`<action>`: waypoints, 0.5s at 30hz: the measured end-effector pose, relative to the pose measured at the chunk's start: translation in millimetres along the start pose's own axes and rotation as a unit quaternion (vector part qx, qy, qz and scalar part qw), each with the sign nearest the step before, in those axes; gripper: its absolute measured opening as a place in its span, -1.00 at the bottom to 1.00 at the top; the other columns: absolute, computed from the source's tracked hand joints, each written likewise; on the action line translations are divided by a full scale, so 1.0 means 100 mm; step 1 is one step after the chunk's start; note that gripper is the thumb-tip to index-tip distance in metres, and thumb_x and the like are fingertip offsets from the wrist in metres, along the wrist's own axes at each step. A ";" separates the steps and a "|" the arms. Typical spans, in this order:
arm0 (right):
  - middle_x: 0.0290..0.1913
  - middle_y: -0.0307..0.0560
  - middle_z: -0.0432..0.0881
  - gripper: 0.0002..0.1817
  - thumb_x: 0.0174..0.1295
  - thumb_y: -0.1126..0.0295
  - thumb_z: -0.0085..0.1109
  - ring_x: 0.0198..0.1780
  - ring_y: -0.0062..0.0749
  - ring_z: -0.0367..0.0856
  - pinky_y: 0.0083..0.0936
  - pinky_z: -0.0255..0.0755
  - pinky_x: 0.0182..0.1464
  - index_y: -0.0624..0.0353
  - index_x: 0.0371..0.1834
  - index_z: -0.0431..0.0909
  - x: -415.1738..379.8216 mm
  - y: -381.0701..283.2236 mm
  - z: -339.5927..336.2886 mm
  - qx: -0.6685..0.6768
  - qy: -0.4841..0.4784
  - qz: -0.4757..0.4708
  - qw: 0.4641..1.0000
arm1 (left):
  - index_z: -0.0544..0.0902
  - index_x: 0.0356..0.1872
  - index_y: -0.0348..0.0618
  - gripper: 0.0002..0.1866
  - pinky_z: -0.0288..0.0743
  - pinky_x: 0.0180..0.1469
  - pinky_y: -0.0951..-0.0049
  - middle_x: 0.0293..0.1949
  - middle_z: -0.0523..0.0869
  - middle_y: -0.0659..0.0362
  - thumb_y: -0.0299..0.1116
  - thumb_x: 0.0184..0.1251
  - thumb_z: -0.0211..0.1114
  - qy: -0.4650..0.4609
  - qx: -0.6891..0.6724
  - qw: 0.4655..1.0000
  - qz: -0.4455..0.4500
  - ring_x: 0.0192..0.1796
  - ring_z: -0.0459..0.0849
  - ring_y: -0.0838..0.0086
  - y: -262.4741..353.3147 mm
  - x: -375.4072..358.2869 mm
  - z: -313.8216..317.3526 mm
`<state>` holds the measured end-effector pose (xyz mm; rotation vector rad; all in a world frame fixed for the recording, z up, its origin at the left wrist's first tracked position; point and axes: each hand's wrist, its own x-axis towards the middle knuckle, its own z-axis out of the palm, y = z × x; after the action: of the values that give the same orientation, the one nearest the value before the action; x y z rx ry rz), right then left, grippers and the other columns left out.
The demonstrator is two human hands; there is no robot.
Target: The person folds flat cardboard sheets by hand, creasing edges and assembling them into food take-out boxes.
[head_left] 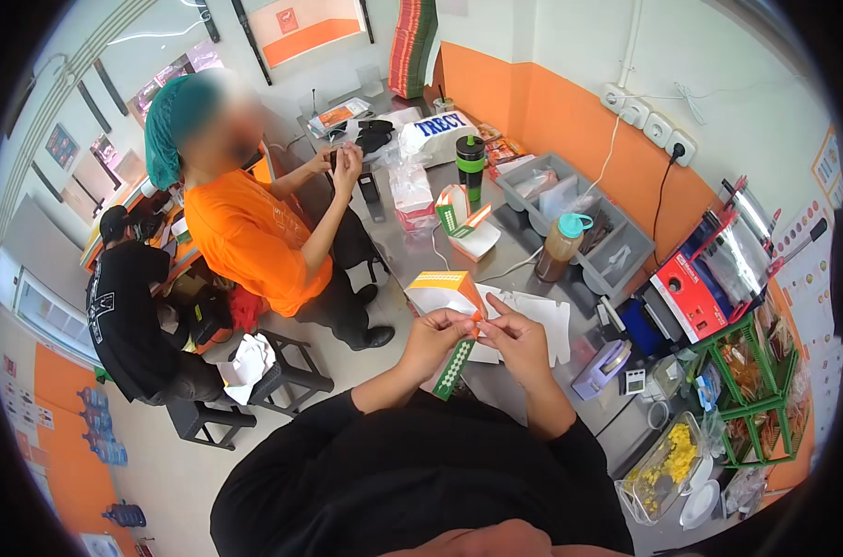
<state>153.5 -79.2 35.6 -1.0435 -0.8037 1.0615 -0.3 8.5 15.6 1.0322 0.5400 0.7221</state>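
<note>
Close in front of my chest, a partly folded paper food box (447, 290) with orange and green patterned sides is held between both hands. My left hand (437, 339) grips its near edge, fingers closed. On the other side my right hand (519, 345) pinches the same box at an orange flap, the fingertips of both hands almost touching. Under and beside the right hand lies a flat white cardboard blank (553, 327) on the metal table (407, 243). Farther back stands a folded box (477, 239) with its lid up.
A grey divided tray (616, 255), a brown-liquid bottle (562, 249) and a black-green tumbler (469, 167) stand behind. At right are a purple tape dispenser (601, 369), a red sealing machine (686, 295) and green baskets (751, 408). A person in orange (254, 241) stands left, near stools (296, 376).
</note>
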 end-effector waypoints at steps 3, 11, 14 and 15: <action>0.42 0.34 0.26 -0.88 0.26 0.59 0.25 0.18 -0.19 0.59 -0.41 0.71 0.00 0.47 -0.22 0.63 0.01 0.06 -0.03 -0.030 -0.001 -0.006 1.000 | 0.66 -0.14 -0.34 -0.85 0.58 -0.05 0.58 -0.23 0.75 0.13 -0.47 0.37 0.32 0.000 0.011 1.000 0.000 -0.18 0.70 0.57 0.03 -0.01 0.01; 0.29 0.30 0.48 -0.86 0.21 0.52 0.35 0.13 -0.30 0.64 -0.50 0.60 0.05 0.40 -0.25 0.70 0.03 0.13 -0.11 -0.166 -0.008 -0.096 0.981 | 0.66 -0.13 -0.33 -0.85 0.59 0.01 0.54 -0.16 0.77 0.07 -0.56 0.31 0.34 -0.025 0.079 0.997 -0.008 -0.09 0.73 0.51 0.08 0.00 -0.01; 0.26 0.26 0.51 -0.88 0.20 0.52 0.36 0.11 -0.25 0.65 -0.47 0.55 0.11 0.36 -0.28 0.68 0.04 0.12 -0.13 -0.231 -0.033 -0.157 0.960 | 0.67 -0.12 -0.30 -0.85 0.59 0.01 0.54 -0.16 0.77 0.08 -0.56 0.32 0.34 -0.036 0.070 0.997 0.023 -0.09 0.73 0.51 0.04 0.00 -0.04; 0.26 0.26 0.51 -0.88 0.20 0.52 0.36 0.11 -0.25 0.65 -0.47 0.55 0.11 0.36 -0.28 0.68 0.03 0.11 -0.11 -0.231 -0.033 -0.157 0.960 | 0.67 -0.12 -0.30 -0.85 0.59 0.01 0.54 -0.16 0.77 0.10 -0.56 0.32 0.33 -0.045 0.059 0.997 0.024 -0.10 0.73 0.52 0.08 -0.02 -0.01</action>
<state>161.5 -78.0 21.6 -1.2221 -1.2659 0.6502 -4.2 10.4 22.5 1.1850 0.4858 0.6890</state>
